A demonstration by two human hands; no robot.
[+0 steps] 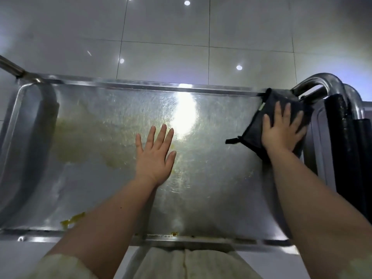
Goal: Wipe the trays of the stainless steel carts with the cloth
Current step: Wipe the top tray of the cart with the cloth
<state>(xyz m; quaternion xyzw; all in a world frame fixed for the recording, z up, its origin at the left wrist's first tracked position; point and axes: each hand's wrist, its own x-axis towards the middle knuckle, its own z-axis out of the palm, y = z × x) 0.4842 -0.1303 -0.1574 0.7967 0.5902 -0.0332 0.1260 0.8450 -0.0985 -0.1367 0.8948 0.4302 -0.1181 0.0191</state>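
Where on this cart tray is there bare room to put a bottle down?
Barest is the near middle of the tray, between the two forearms. Also open: the stretch between the left hand and the cloth under the right hand. The left half carries a yellowish stain and scraps; the far right corner is crowded.

cloth [253, 127] on tray [211, 198], right end

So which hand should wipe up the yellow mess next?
Probably the right hand: it presses the dark cloth flat on the cart tray. The left hand lies nearer the yellow stains, but it is bare.
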